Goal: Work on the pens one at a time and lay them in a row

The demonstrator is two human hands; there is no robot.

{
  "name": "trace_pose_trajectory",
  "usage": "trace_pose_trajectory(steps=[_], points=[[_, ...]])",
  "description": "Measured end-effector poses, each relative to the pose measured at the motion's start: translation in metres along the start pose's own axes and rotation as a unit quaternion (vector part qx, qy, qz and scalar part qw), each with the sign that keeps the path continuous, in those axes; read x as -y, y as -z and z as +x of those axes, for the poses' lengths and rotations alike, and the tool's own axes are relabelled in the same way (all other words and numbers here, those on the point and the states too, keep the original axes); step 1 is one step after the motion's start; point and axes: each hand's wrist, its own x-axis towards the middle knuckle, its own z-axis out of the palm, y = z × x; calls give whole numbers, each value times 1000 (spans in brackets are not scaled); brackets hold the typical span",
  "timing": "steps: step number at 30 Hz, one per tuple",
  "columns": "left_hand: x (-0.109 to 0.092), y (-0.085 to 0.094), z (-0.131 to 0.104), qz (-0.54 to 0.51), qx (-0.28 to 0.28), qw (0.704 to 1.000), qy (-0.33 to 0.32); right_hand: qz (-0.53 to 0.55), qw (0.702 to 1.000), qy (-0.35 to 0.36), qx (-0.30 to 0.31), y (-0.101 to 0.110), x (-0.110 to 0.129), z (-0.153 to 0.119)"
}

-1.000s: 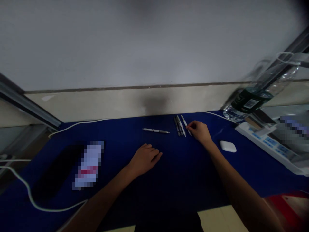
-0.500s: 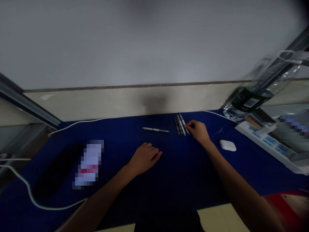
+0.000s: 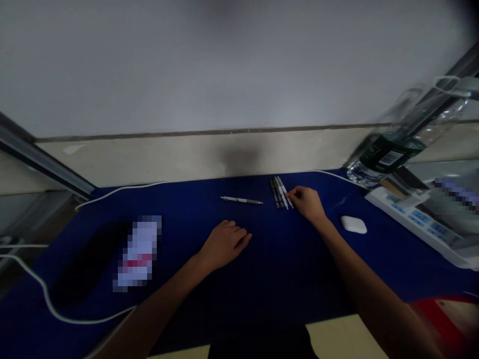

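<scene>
A row of several pens [image 3: 279, 193] lies side by side near the back of the blue table, darker ones on the left and whiter ones on the right. My right hand [image 3: 306, 203] pinches the rightmost white pen [image 3: 284, 186] between thumb and fingertips; the fingers hide part of it. Left of the row, a single white pen with a grey grip [image 3: 241, 200] lies crosswise on its own. My left hand [image 3: 225, 244] rests palm down on the table just below that pen, fingers loosely stretched out and holding nothing.
A white earbud case [image 3: 354, 224] sits right of my right forearm, near a power strip [image 3: 415, 219] and a plastic bottle [image 3: 389, 152]. A phone with a blurred-out screen [image 3: 140, 252] and a white cable [image 3: 47, 289] lie at left. The wall [image 3: 179, 154] borders the table's back.
The far end of the rightmost pen has shifted slightly left, closing up against the row. My left hand has stayed in place.
</scene>
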Motion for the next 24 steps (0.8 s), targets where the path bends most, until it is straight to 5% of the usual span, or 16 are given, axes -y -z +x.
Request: trace_pose_trajectory(steps=[17,19,21,24], points=[[-1,2,1,5,0,1000,-3,-28,999,24,-34,2,0,-2],[-3,3,1,12,4,1000,-8,-33,995,61,-68,5,7,-6],[-4,4,1,24,7,1000,-18,-15,976,180,-122,2,22,-17],[-6,3,-1,23,16,999,-23,29,939,335,-75,-17,60,-49]])
